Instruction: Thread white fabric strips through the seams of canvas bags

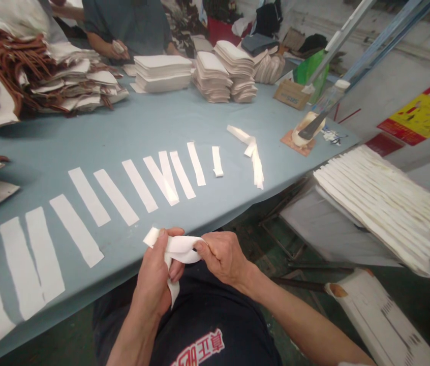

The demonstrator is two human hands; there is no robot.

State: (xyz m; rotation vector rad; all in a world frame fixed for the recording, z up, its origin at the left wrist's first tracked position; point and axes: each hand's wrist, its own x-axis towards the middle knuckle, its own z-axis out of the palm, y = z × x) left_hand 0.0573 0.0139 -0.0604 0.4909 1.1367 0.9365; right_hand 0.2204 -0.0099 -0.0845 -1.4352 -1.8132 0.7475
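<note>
Nearest, the step in hand appears to be working a narrow, flexible white strip (182, 244) into a loop between both hands, just off the table's near edge; the next move seems to call for a firm pinch at each end so the loop does not slip. The left hand (157, 269) is mostly closed, thumb pressed over the strip, with a loose length hanging below the fingers. The right hand (224, 258), to its right, is curled tight, thumb and fingers pinching the loop's right end. Beyond, similar flat white strips (116, 197) lie in a slanting row on the blue-grey covered table (154, 122); farther right is an overlapping cluster of white strips (255, 158).
</note>
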